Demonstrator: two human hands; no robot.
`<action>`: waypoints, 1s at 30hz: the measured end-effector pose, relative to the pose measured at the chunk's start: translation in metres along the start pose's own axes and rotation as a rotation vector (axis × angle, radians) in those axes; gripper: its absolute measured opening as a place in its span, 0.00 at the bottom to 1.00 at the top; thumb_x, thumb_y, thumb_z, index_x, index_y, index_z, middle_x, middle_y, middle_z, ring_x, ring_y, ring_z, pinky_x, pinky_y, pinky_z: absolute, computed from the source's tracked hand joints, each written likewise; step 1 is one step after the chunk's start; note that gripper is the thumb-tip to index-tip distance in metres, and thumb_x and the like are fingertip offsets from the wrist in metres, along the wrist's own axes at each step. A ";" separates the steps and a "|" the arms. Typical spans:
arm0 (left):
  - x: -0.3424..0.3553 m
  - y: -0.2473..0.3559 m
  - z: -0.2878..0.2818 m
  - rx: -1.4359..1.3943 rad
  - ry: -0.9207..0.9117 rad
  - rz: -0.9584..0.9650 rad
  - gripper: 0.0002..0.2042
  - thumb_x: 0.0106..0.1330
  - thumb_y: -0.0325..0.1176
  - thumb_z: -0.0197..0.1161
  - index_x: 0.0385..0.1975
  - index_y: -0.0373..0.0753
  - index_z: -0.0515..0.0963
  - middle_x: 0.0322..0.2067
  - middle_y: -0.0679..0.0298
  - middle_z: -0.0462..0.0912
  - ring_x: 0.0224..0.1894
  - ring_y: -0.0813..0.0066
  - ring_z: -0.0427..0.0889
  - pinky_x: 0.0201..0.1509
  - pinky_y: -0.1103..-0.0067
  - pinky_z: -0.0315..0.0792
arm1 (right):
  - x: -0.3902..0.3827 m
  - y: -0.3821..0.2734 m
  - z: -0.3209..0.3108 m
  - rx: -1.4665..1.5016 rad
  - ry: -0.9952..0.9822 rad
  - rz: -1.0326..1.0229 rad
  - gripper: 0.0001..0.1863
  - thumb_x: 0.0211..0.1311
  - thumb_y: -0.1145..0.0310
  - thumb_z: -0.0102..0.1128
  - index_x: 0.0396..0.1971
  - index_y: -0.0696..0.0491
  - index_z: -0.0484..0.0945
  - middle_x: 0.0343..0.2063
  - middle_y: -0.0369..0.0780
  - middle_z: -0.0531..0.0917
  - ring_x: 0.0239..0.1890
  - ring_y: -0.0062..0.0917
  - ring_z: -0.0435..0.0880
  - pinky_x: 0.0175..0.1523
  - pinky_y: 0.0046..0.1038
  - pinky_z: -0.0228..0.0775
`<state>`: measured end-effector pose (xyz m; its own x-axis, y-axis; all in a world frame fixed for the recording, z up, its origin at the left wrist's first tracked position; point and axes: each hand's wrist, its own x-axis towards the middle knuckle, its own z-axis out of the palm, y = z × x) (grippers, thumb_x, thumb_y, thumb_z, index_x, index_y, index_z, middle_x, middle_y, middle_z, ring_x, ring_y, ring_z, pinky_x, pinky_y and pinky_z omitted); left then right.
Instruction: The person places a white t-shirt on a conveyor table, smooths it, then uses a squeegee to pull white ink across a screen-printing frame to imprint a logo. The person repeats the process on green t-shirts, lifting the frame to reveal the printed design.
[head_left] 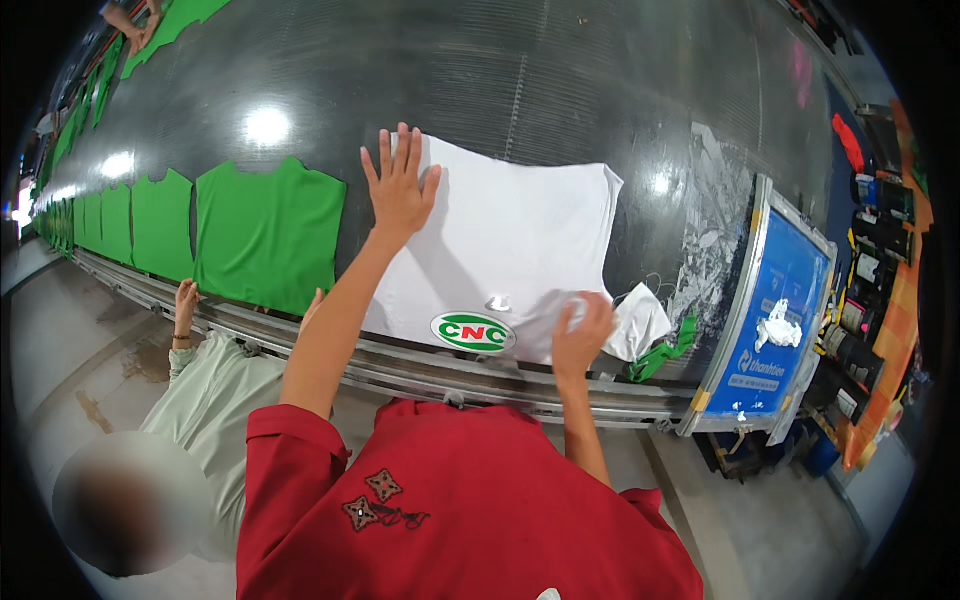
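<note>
A white fabric panel (pixel 500 230) lies on the dark table, with an oval green-and-red emblem (pixel 450 330) along its lower edge. My left hand (pixel 398 190) rests on the panel's upper left part, fingers spread and stretched out. My right hand (pixel 580 335) is at the lower right part of the panel with its fingers curled; what is under the fingertips, if anything, is hidden. Beside it lie a crumpled white cloth (pixel 636 322) and a green scrap (pixel 670 355).
Green panels (pixel 270 230) line the table (pixel 600 70) leftward; a co-worker (pixel 210 390) holds hands at the nearest one. Another person's hand (pixel 140 30) shows far left. A blue screen frame (pixel 760 370) stands rightward, near containers (pixel 870 300). A metal rail (pixel 650 398) runs along the near edge.
</note>
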<state>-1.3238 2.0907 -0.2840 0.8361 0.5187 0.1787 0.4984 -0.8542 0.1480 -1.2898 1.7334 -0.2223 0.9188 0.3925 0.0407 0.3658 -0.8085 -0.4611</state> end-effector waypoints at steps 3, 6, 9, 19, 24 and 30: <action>-0.009 0.001 -0.002 -0.007 -0.029 0.046 0.33 0.75 0.49 0.51 0.75 0.36 0.62 0.78 0.54 0.56 0.80 0.45 0.50 0.80 0.44 0.37 | -0.017 -0.027 0.016 0.087 -0.251 -0.287 0.18 0.64 0.64 0.65 0.51 0.53 0.79 0.48 0.47 0.81 0.53 0.44 0.78 0.58 0.47 0.65; -0.046 0.001 0.017 -0.115 0.008 0.064 0.33 0.75 0.48 0.51 0.75 0.37 0.62 0.77 0.53 0.57 0.80 0.45 0.50 0.80 0.44 0.37 | -0.024 -0.045 0.036 0.157 -0.378 -0.346 0.18 0.61 0.64 0.69 0.49 0.53 0.79 0.44 0.45 0.80 0.49 0.43 0.78 0.53 0.45 0.67; -0.076 0.030 -0.008 -0.250 -0.019 -0.023 0.33 0.75 0.45 0.51 0.77 0.38 0.59 0.79 0.53 0.54 0.81 0.45 0.46 0.81 0.48 0.37 | -0.025 -0.045 0.043 0.256 -0.297 -0.366 0.14 0.58 0.71 0.69 0.43 0.54 0.79 0.39 0.45 0.80 0.44 0.43 0.78 0.50 0.42 0.70; -0.222 0.075 -0.055 -0.342 -0.026 -0.074 0.32 0.75 0.45 0.52 0.75 0.36 0.61 0.77 0.51 0.58 0.79 0.42 0.51 0.79 0.47 0.41 | -0.035 -0.026 0.028 0.476 -0.216 -0.055 0.12 0.65 0.65 0.68 0.41 0.58 0.82 0.25 0.44 0.86 0.27 0.31 0.86 0.35 0.32 0.77; -0.268 0.070 -0.060 -0.388 -0.052 -0.067 0.34 0.75 0.50 0.54 0.75 0.38 0.61 0.78 0.53 0.56 0.80 0.44 0.49 0.80 0.49 0.40 | -0.080 0.002 0.039 0.802 -0.220 0.191 0.13 0.66 0.66 0.71 0.44 0.58 0.82 0.26 0.39 0.86 0.26 0.18 0.82 0.31 0.22 0.73; -0.284 0.067 -0.067 -0.347 -0.103 -0.073 0.33 0.74 0.49 0.56 0.74 0.38 0.62 0.77 0.54 0.57 0.79 0.45 0.50 0.80 0.51 0.43 | -0.134 0.028 0.042 1.056 -0.164 0.541 0.13 0.69 0.65 0.69 0.44 0.57 0.78 0.28 0.39 0.86 0.23 0.16 0.80 0.26 0.17 0.68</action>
<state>-1.5436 1.8888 -0.2594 0.8284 0.5570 0.0594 0.4653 -0.7433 0.4807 -1.4088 1.6769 -0.2777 0.8579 0.2259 -0.4615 -0.4356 -0.1568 -0.8864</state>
